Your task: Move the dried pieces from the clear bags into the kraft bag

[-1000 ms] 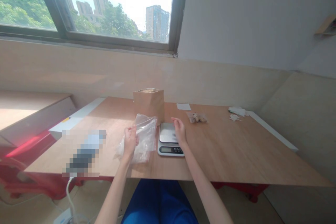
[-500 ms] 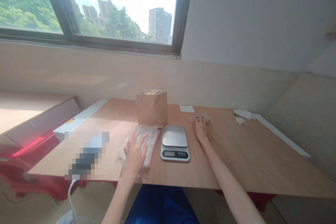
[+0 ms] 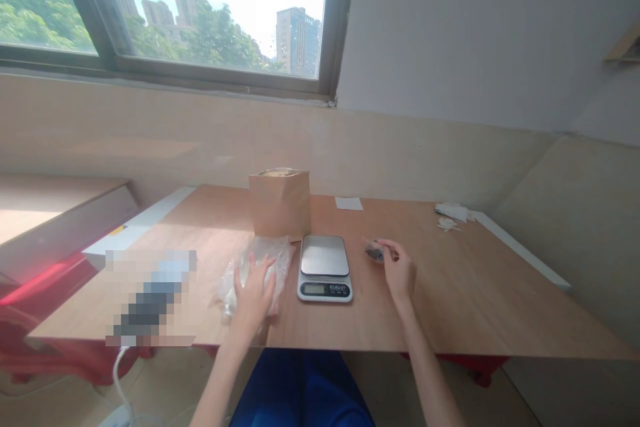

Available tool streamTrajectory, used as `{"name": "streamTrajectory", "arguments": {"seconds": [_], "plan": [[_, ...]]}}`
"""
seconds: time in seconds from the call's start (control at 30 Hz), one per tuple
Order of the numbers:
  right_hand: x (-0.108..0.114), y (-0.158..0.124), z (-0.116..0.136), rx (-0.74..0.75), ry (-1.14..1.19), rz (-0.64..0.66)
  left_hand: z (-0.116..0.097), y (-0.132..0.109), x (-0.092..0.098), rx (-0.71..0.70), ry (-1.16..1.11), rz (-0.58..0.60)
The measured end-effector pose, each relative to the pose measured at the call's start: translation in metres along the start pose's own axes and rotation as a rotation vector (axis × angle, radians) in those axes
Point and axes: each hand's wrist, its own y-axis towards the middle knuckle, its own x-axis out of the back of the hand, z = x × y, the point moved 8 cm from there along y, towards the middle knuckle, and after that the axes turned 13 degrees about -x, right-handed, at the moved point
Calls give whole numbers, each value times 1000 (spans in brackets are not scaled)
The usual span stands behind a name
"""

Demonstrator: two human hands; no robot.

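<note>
My left hand (image 3: 254, 288) lies with fingers spread on a pile of clear plastic bags (image 3: 283, 259) left of the scale. Between the fingertips of my right hand (image 3: 401, 275) is the edge of a small clear plastic bag (image 3: 373, 251) with something dark inside, too small to make out. The bag is just right of a white kitchen scale (image 3: 325, 257), whose steel platform carries nothing. Behind the plastic bags stands an open brown paper bag (image 3: 280, 207), upright; its contents are hidden.
A blurred-out object (image 3: 153, 297) with a white cable (image 3: 117, 373) is on the left of the wooden table (image 3: 480, 293). White paper (image 3: 349, 203) lies at the back. Crumpled white pieces (image 3: 453, 213) are at the back right. Red stools (image 3: 45, 320) stand below the table.
My right hand has lifted and turned, pulling the small plastic bag nearer and now pinching it. My left hand stays on the plastic bags. The view has shifted slightly right.
</note>
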Motion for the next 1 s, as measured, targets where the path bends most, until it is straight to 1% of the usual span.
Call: {"name": "streamTrajectory", "arguments": {"seconds": [0.07, 0.13, 0.2, 0.27, 0.3, 0.33, 0.37, 0.43, 0.47, 0.53, 0.57, 0.6, 0.63, 0.67, 0.73, 0.8, 0.9, 1.0], "plan": [[13, -18, 25, -33, 59, 42, -21, 9, 15, 22, -201, -37], [21, -36, 56, -10, 143, 137, -50, 19, 29, -38, -402, -30], [19, -51, 82, -9, 259, 312, -75, 26, 44, -91, -581, -44], [13, -63, 99, -32, 347, 492, -89, 29, 53, -101, -731, -31], [10, -67, 103, -46, 375, 549, -93, 29, 55, -93, -796, -11], [8, -70, 104, -60, 395, 580, -95, 29, 55, -76, -846, 8], [7, -71, 103, -76, 409, 583, -95, 27, 54, -51, -886, 18], [5, -71, 96, -90, 417, 519, -92, 24, 52, 15, -951, 3], [7, -71, 92, -86, 401, 445, -90, 22, 51, 53, -985, -11], [12, -74, 84, -49, 329, 241, -89, 19, 46, 138, -1066, -23], [14, -79, 83, -22, 285, 160, -89, 18, 42, 181, -1103, -25], [12, -86, 83, 3, 246, 123, -89, 16, 40, 218, -1134, -30], [7, -93, 84, 26, 219, 138, -90, 16, 38, 247, -1158, -43], [-2, -101, 87, 48, 204, 200, -90, 15, 37, 267, -1174, -68], [-22, -119, 94, 80, 205, 380, -90, 15, 37, 277, -1189, -127], [-35, -133, 99, 67, 232, 505, -91, 13, 35, 286, -1203, -145], [-42, -141, 101, 1, 282, 572, -93, 11, 30, 313, -1235, -107], [-43, -142, 104, -9, 300, 613, -93, 11, 30, 309, -1227, -93]]}}
